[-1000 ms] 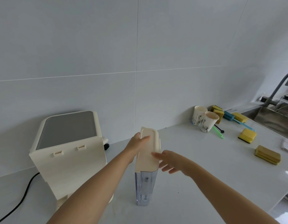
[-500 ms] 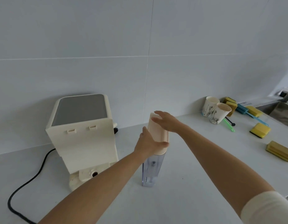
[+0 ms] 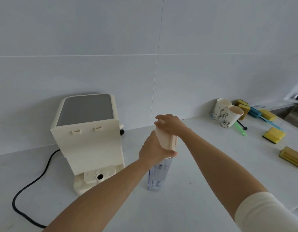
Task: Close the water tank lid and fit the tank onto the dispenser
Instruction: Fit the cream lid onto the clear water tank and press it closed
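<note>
The white bench [image 3: 203, 164] carries everything, and it runs along a tiled wall. The dispenser [image 3: 88, 136], the biggest thing on it, stands at the left with its flat back side turned to the person. This side shows two small slots near the top and a low base with a round hole. I think it is turned like this so that the tank can be pushed straight onto it. Its black cable [image 3: 31, 183] runs away to the left over the bench.

The water tank [image 3: 159, 173] stands upright on the bench, just beside the dispenser at its right and not touching it. It is narrow and tall. The lower part is clear plastic with small parts visible inside, and the top is a cream lid [image 3: 165, 139] in the same colour as the dispenser.

The left hand [image 3: 153, 149] holds the tank near the top from the left side, its fingers clamped around the lid end, probably to keep the thin tank from falling over. The right hand [image 3: 170, 124] lies flat on top of the lid with its fingers stretched out and close together, which looks like pressing the lid down. If the lid is fully closed, I cannot tell.

Far right, well apart, are two paper cups [image 3: 226, 114] and some yellow sponges [image 3: 273, 134].
</note>
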